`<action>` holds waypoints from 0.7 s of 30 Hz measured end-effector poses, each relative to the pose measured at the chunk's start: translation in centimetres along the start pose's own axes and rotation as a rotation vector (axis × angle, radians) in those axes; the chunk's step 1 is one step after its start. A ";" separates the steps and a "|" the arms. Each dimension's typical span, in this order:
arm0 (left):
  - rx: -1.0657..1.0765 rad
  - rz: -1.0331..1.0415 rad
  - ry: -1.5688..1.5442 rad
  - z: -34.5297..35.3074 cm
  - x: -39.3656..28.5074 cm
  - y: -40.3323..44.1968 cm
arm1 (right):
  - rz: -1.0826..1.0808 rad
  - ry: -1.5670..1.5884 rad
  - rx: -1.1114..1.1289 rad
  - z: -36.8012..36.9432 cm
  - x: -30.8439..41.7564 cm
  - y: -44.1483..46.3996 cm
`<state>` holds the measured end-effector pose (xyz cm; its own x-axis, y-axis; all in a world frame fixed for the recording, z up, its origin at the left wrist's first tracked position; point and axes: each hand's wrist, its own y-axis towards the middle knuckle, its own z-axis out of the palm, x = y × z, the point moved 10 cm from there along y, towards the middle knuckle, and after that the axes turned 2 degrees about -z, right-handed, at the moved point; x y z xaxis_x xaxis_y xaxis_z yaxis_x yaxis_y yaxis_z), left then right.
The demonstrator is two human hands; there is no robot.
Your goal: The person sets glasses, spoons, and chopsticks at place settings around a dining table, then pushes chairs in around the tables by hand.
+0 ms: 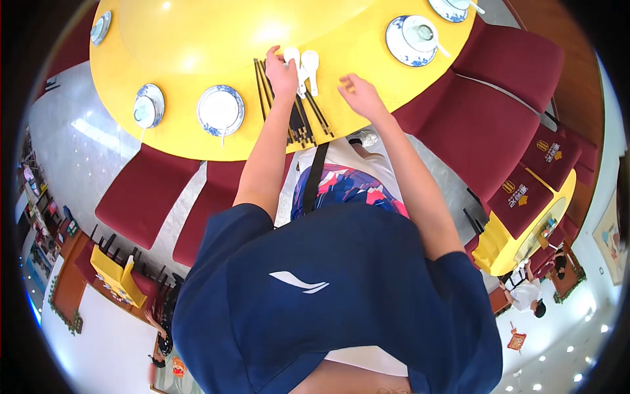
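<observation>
My left hand (282,75) is over the near part of the yellow table (177,131), among black chopsticks (260,85) and beside a white spoon (291,55). Its fingers are bent but apart, and I cannot make out anything in them. A second white spoon (310,61) lies just to the right. More dark chopsticks (318,113) fan out below the spoons toward the table edge. My right hand (361,95) hovers to the right of the spoons, its fingers loosely apart and holding nothing.
Blue-patterned place settings stand around the table: a plate (205,121) left of the chopsticks, another (402,54) at the right, more farther out. Dark red chairs (479,121) line the edge. Other people (523,293) and tables are in the background.
</observation>
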<state>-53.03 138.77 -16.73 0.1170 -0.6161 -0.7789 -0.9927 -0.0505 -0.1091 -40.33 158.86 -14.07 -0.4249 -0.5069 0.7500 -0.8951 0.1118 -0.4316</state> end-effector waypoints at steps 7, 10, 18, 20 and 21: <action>-0.056 -0.050 -0.116 -2.8 2.2 -0.5 | 0.250 -0.048 -0.101 4.5 0.3 6.9; -0.093 -0.048 -0.176 -4.5 2.7 -1.1 | 0.336 -0.062 -0.173 5.1 0.6 7.6; 0.235 -0.642 -1.278 -5.7 3.3 -5.6 | 0.291 -0.161 -0.140 6.9 0.1 8.9; 0.317 -0.644 -1.266 -7.1 2.1 -7.7 | 0.259 -0.163 -0.131 7.2 -0.3 9.3; 0.362 -0.647 -1.320 -7.0 2.4 -8.9 | 0.256 -0.166 -0.120 7.3 -0.6 9.4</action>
<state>-44.07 132.28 -13.27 0.6532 0.5717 -0.4964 -0.7249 0.2828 -0.6281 -47.52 153.99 -22.23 -0.6193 -0.5807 0.5284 -0.7757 0.3482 -0.5264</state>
